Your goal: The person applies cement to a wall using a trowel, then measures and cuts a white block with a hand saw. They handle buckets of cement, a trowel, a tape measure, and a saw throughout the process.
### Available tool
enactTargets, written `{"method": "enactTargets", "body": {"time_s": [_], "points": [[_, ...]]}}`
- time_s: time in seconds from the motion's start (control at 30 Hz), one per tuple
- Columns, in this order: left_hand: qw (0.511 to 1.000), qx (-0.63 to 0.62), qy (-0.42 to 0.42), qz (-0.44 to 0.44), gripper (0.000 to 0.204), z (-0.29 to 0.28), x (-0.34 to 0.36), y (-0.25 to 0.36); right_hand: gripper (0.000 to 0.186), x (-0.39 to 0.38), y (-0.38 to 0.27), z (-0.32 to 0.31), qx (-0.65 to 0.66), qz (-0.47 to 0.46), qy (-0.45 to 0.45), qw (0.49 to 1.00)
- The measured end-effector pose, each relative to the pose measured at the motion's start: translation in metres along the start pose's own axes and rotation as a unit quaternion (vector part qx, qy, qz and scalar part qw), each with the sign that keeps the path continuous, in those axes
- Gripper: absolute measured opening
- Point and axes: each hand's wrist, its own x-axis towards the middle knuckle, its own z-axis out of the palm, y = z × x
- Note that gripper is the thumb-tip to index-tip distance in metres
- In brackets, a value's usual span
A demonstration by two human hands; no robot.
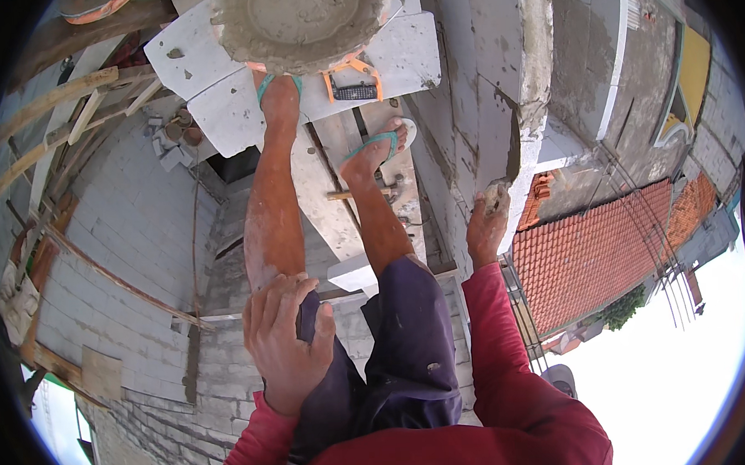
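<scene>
The basin (298, 59) held plenty of mortar (305, 11); some was already on the wall (487, 94), which looked partly bare. The right hand (487, 232) touched its end, grip unclear, I could not tell; the left hand (289, 332) rested loosely spread on the knee (309, 314).

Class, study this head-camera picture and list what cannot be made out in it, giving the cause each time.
All in the head view:
- Far rim of the mortar basin: cut off by the upper edge.
- Front of the left foot: mostly hidden by the basin.
- Palm of the left hand: turned away, against the leg.
- Whether the right hand grips the grey lump or only touches it: too small.
</scene>
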Motion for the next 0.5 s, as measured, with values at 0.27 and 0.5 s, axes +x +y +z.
{"method": "enactTargets", "body": {"time_s": [0.27, 0.5], "points": [[0.999, 0.005, 0.033, -0.009, 0.032, 0.008, -0.033, 0.008, 0.047, 0.011, -0.006, -0.008, 0.029, -0.034, -0.029, 0.999], [0.998, 0.003, 0.060, -0.011, 0.028, 0.008, -0.057, 0.016, 0.048, -0.022, 0.013, -0.041, -0.002, -0.016, 0.006, 1.000]]}}
